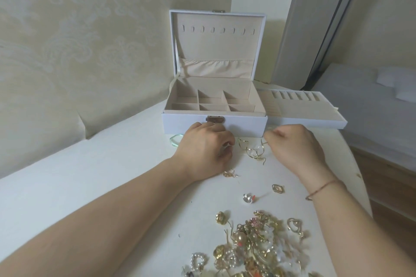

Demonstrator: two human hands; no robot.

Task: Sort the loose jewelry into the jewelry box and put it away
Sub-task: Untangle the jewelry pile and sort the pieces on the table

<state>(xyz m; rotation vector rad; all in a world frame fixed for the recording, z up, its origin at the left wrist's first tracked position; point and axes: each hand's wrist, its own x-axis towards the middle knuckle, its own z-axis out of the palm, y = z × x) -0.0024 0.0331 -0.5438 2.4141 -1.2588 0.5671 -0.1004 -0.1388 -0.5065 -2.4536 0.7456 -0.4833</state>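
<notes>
Hands curled over desk (90, 175) just before open box (213, 105): left (206, 150) on small pieces, right (295, 146) pinching thin gold wire. Tray (304, 110) beside box, at right; jewelry heap (254, 245) near front edge.

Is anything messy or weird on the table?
Yes. A big tangled jewelry pile sits loose on the table instead of in the jewelry box, whose compartments look empty. The tray sits out beside the box. A few thin gold pieces lie scattered between the hands. Nothing looks broken.
</notes>
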